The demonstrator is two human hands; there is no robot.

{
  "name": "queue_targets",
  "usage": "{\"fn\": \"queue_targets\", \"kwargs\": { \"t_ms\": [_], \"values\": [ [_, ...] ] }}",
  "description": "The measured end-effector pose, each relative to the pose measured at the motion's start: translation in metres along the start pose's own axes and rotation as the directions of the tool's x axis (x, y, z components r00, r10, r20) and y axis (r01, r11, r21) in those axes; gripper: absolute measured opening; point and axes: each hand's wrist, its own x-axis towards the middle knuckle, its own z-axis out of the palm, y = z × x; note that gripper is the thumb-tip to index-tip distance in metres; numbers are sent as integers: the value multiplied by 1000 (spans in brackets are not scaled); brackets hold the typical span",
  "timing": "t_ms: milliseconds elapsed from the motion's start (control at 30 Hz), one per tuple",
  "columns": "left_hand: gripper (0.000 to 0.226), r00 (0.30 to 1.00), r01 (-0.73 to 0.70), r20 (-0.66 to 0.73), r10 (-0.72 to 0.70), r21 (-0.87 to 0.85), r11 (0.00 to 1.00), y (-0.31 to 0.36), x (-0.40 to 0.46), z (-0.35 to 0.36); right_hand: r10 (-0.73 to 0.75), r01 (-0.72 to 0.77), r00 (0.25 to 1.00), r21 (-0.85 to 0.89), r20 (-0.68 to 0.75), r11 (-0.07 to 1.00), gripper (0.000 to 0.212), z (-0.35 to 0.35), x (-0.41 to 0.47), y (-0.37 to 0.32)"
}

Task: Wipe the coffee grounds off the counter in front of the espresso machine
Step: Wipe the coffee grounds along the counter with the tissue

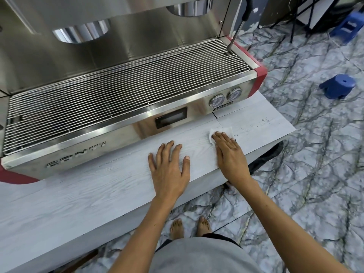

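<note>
Right hand [229, 152] flat, pressing a white wipe [220, 133] on the table [78, 194]; left hand [168, 168] spread flat beside it, holding nothing; mid-wipe i'd say; coffee grounds [256, 125] just past the right hand, so sweep that way next.

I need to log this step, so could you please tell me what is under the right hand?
A white wipe lies flat under the right hand on the counter. Any grounds beneath it are covered.
</note>
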Motion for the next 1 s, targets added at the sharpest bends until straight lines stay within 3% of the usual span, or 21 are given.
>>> {"fn": "queue_targets", "kwargs": {
  "t_ms": [400, 467, 633, 1000],
  "values": [
    [48, 999, -1, -36, 0, -9, 1000, 12, 5, 8, 73, -72, 997, 150, -1, 986, 41, -17, 6, 3],
    [47, 999, 3, -53, -4, -36, 999, 12, 5, 7, 23, -19, 1000, 159, -18, 987, 35, -24, 3, -8],
    [53, 996, 15, -83, -25, -116, 993, 12, 4, 5, -176, 168, 980, 88, 94, 982, 41, -6, -10, -40],
    [47, 996, 26, -86, -37, -131, 991, 11, 4, 6, -104, 112, 987, -56, 121, 992, 49, 14, 10, -37]
  ]
}}
